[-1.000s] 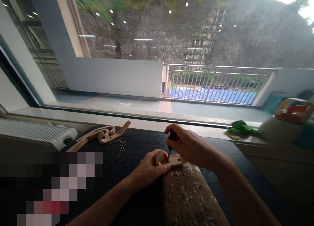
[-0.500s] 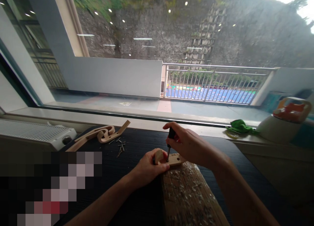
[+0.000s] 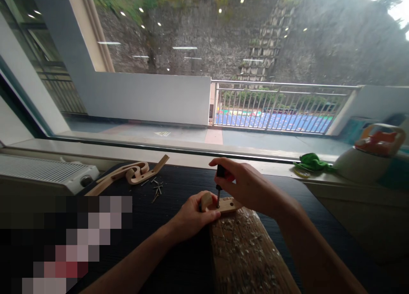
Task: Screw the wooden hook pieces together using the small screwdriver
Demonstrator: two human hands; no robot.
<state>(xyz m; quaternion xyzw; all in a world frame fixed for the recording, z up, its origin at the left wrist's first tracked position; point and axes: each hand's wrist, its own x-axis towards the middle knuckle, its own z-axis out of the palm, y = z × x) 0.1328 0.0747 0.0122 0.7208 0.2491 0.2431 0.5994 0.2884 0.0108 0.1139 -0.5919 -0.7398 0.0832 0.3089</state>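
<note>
A screwdriver [image 3: 220, 174] with a black handle stands nearly upright in my right hand [image 3: 247, 185], whose fingers are wrapped around the handle. Its tip meets a hole in a pale curved wooden piece [image 3: 226, 206]. My left hand [image 3: 195, 215] grips the curled end of that piece, thumb along its near side. A second dark hole shows farther right on the wood. Beneath lies a thick rough wooden board [image 3: 247, 247], its top scattered with shiny bits, perhaps nails or screws. The screw under the tip is too small to make out.
More bent wooden pieces [image 3: 136, 172] lie at the table's back left, beside a loose pile of screws [image 3: 156, 188]. A white radiator [image 3: 47, 172] flanks the dark table [image 3: 179, 179]. On the right sill rest a green cloth-like item [image 3: 309, 162] and a white-and-orange container [image 3: 367, 162].
My right hand and the screwdriver have shifted very slightly left and up in view, along with a small camera movement. Both hands keep their hold.
</note>
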